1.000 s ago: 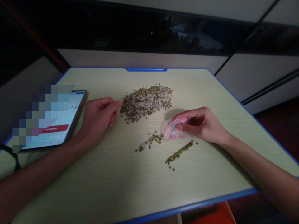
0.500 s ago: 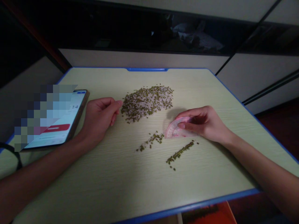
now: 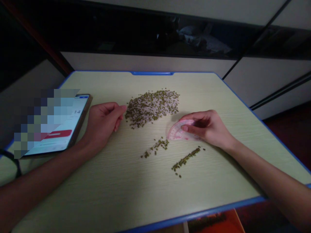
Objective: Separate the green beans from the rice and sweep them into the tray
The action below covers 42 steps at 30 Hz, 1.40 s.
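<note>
My right hand (image 3: 207, 129) pinches a pink see-through protractor (image 3: 176, 132) between thumb and fingers. Its curved edge faces the back left, and its left corner lies beside a short, loose band of green beans mixed with white grains (image 3: 157, 146). Nearer the front, a narrow row of green beans (image 3: 186, 158) runs at a slant, with a few strays at its ends. My left hand (image 3: 104, 118) rests in a loose fist, thumb against the curled fingers, at the left edge of a large pile of green beans and white grains (image 3: 154, 106). Nothing shows in that fist.
A phone (image 3: 75, 126) with a lit screen, partly blurred out, lies at the left under my left forearm. The pale table (image 3: 109, 194) has a blue rim. Behind it stands a cabinet with a dark glossy strip (image 3: 136, 32). A black loop (image 3: 14, 160) shows at the left edge.
My right hand has shifted the protractor slightly left and away from me, and its straight edge now lies more level. My left hand and the beans look unchanged.
</note>
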Each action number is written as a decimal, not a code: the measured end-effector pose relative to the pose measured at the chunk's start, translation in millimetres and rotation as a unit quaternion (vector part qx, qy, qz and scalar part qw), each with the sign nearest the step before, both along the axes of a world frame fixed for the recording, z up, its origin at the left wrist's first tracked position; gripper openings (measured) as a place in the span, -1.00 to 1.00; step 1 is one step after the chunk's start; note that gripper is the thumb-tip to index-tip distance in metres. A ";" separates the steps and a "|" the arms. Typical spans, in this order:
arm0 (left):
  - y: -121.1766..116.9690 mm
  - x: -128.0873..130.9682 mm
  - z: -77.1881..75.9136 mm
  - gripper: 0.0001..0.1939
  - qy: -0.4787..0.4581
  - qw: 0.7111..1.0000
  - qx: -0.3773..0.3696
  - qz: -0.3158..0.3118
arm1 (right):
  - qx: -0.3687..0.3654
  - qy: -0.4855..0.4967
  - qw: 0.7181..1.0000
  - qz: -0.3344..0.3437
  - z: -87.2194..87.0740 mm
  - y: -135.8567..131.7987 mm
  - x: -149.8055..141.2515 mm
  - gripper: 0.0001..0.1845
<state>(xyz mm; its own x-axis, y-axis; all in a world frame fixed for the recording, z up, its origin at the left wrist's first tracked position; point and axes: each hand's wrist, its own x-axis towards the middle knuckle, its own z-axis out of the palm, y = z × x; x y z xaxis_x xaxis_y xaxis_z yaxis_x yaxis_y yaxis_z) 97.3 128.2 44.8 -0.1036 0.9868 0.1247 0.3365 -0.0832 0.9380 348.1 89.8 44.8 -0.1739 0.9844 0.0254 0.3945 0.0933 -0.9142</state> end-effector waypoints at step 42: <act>-4.6 4.6 6.8 -0.67 0.007 0.999 -0.030 0.006 | -0.025 0.076 0.996 0.047 -7.8 1.6 2.1 -0.82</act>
<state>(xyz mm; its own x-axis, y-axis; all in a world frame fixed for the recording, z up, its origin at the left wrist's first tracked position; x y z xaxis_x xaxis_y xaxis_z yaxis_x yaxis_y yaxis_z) 101.9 123.6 51.6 -0.1148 0.9912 0.0659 0.3505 -0.0217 0.9363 350.2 91.4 37.0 -0.2630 0.9647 0.0103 0.2426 0.0765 -0.9671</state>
